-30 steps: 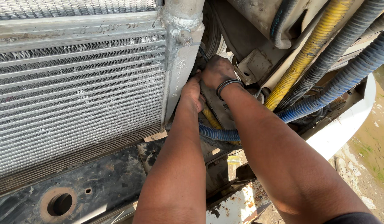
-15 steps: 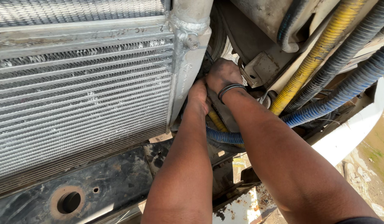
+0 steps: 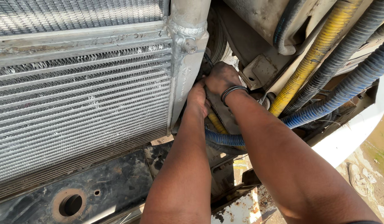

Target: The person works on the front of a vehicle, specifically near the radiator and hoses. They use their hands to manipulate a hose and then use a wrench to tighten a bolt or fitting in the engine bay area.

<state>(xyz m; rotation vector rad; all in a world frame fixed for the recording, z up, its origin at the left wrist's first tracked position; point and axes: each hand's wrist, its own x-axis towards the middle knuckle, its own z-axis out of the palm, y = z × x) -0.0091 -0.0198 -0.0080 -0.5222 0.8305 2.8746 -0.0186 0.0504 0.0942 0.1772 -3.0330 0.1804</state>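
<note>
Black frame plate (image 3: 55, 195), one round hole (image 3: 70, 204) near its lower left edge. Yellow hose (image 3: 312, 62) beside grey corrugated hose (image 3: 345, 54), upper right.

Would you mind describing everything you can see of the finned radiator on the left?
The radiator fills the left of the view: a large panel of fine, closely packed silver metal fins in horizontal rows, dusty and slightly bent in places. A plain metal band crosses it near the top, with mesh above. Its right edge ends in a vertical cast aluminium side tank with a weld seam and a small bolt. It stands on a dark, rusty frame. The left hand touches the tank's rear edge.
</note>
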